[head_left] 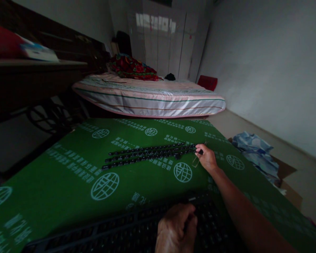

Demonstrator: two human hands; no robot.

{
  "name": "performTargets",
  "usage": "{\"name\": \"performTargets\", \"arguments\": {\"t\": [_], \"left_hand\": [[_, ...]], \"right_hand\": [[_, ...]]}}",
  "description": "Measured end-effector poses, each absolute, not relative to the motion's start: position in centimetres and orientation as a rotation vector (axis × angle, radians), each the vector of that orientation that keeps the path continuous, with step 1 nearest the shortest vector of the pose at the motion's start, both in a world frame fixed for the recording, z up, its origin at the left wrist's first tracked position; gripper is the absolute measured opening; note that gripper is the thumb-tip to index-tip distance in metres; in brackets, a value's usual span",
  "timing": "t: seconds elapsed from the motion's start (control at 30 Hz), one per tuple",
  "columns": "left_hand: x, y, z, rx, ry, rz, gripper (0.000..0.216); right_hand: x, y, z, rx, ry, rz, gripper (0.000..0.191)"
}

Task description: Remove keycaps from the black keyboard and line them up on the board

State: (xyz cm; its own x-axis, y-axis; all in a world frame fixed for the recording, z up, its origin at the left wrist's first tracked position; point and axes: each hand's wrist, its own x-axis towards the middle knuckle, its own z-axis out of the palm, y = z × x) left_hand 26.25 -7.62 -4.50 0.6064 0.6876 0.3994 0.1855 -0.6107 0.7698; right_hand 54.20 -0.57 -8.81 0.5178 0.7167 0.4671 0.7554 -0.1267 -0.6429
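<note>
A black keyboard (137,225) lies along the near edge of the green board. Over its right part rests my left hand (176,228), its fingers curled in; whatever they may hold is hidden. Farther out, my right hand (207,159) pinches a small black keycap (201,151) at the right end of the loose keycaps (147,154). These keycaps stand in long rows across the board. Thin wire loops (195,161) show beside and behind my right fingers, looking like a wire keycap puller; how they are held is unclear.
The green printed board (68,189) serves as the work surface. Beyond it stands a bed (152,102) with a red patterned cover (133,66). Blue-and-white cloth (255,151) lies on cardboard at the right. A dark desk (37,65) is at the left.
</note>
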Motion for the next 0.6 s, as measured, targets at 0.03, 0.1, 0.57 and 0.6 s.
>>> {"name": "performTargets", "arguments": {"t": [0.03, 0.1, 0.57, 0.6], "left_hand": [[26.23, -7.61, -4.50, 2.131, 0.680, 0.920, 0.018], [26.21, -7.60, -4.55, 2.126, 0.675, 0.920, 0.018], [26.23, -7.69, -4.14, 2.156, 0.701, 0.915, 0.019], [26.23, -7.69, -4.18, 2.159, 0.701, 0.916, 0.019]], "right_hand": [[54.30, -0.50, -8.90, -1.862, -1.218, -0.052, 0.026], [54.46, -0.36, -9.06, -1.866, -1.218, -0.050, 0.026], [54.73, 0.15, -9.18, -1.857, -1.223, -0.053, 0.026], [54.75, 0.18, -9.19, -1.856, -1.222, -0.050, 0.026]]}}
